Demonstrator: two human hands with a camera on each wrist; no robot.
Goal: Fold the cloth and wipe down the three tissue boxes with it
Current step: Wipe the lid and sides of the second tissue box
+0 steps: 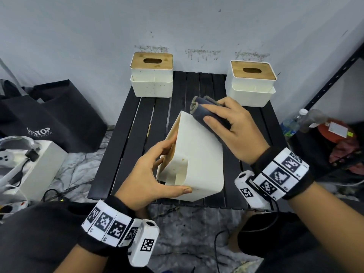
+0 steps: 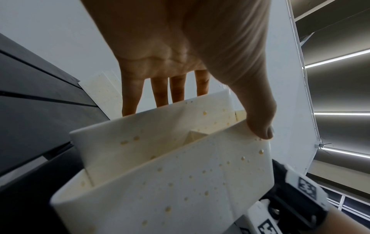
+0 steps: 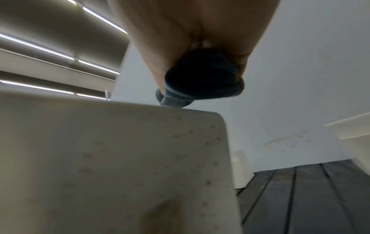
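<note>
1. The cream plastic tissue box (image 1: 199, 154), tipped on its side, is at the middle of the black slatted worktop (image 1: 126, 138), its broad plain face turned up and toward the right; whether it rests on the slats I cannot tell.
2. The folded dark blue cloth (image 1: 208, 113) lies against the upper far edge of that face.
3. The right hand (image 1: 234, 129) is clamped on the cloth, thumb over its top and fingers wrapped behind; the right wrist view shows the cloth bunched in the palm just above the box's edge.
4. The left hand (image 1: 151, 174) grips the box's near end, thumb along the lower corner and fingers reaching over the lid side; the left wrist view shows yellowish spots across the plastic.
5. The hands are apart, one at each end of the box.
6. Two more cream tissue boxes with wooden slotted lids stand upright at the far edge against the grey wall: the left one (image 1: 151, 75) and the right one (image 1: 252, 83), well apart from each other.
7. Left of the worktop lies a black fabric bag (image 1: 51, 115) and a white box (image 1: 35, 168) with cables.
8. On the right, a black metal shelf (image 1: 327, 83) holds clear plastic bottles (image 1: 295, 123).
</note>
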